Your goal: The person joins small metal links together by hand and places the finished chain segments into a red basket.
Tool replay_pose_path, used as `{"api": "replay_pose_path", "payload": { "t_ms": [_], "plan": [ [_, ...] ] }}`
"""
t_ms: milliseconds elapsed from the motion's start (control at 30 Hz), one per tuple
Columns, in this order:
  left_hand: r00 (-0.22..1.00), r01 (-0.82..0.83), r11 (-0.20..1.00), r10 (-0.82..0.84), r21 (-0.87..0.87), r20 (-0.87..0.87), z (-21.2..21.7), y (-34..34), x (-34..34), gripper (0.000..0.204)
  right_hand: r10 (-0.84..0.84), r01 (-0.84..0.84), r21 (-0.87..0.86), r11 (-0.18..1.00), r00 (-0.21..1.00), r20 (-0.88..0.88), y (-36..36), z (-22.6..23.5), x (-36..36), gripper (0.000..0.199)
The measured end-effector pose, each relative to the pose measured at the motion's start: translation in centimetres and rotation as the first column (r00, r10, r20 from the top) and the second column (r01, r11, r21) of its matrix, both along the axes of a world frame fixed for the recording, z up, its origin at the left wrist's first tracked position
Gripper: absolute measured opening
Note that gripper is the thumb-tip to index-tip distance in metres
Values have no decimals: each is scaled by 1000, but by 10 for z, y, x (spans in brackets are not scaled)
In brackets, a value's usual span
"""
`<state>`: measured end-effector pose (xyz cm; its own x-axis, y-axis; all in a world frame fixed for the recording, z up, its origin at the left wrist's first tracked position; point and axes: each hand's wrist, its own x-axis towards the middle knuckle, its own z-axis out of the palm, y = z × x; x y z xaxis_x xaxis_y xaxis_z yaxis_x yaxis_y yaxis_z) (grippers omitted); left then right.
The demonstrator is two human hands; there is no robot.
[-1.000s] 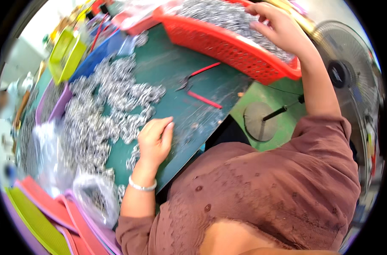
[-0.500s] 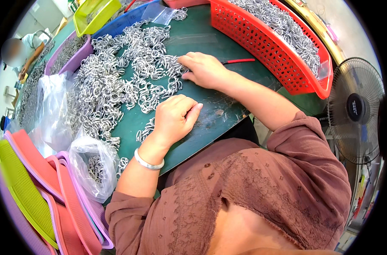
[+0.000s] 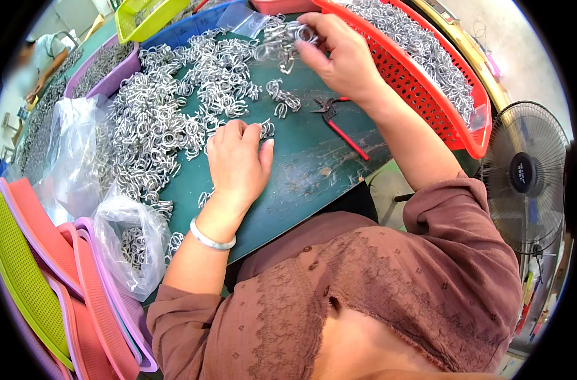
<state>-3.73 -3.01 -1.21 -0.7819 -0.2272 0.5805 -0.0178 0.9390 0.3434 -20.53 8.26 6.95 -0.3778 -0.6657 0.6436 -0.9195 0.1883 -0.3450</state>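
While the right hand (image 3: 345,60) closes thumb and fingers on a partly blurred cluster of metal rings (image 3: 302,35), just beside the red basket (image 3: 416,94) at the right edge of the bench (image 3: 291,161), the left hand (image 3: 239,155) rests half curled nearer the front edge; whether it pinches the few rings (image 3: 267,130) at its fingertips I cannot tell. The step in hand seems to be handling loose rings by the cluster, and shifting these would call for a firm hold, since they hang unevenly. Between the hands lies a small clump (image 3: 282,98), with red-handled pliers (image 3: 346,137) toward the front edge. Leftward spreads the main heap (image 3: 158,123); farther out, a clear bag (image 3: 154,269) holding more rings sits by the front edge, left of the left forearm
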Motion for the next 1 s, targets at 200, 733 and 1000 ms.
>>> {"api": "replay_pose_path", "payload": {
  "t_ms": [200,733,1000],
  "plan": [
    [1000,-26,998,26,-57,10,-4,-3,0,21,89,-63,288,956,993,-79,8,-19,-8,25],
    [991,-126,990,129,-68,31,-15,-13,-5,31,196,-180,617,766,980,42,77,-33,37,37],
    [954,282,959,-278,-21,110,0,-5,0,9,169,-233,377,896,966,197,46,-70,30,26]
  ]
}}
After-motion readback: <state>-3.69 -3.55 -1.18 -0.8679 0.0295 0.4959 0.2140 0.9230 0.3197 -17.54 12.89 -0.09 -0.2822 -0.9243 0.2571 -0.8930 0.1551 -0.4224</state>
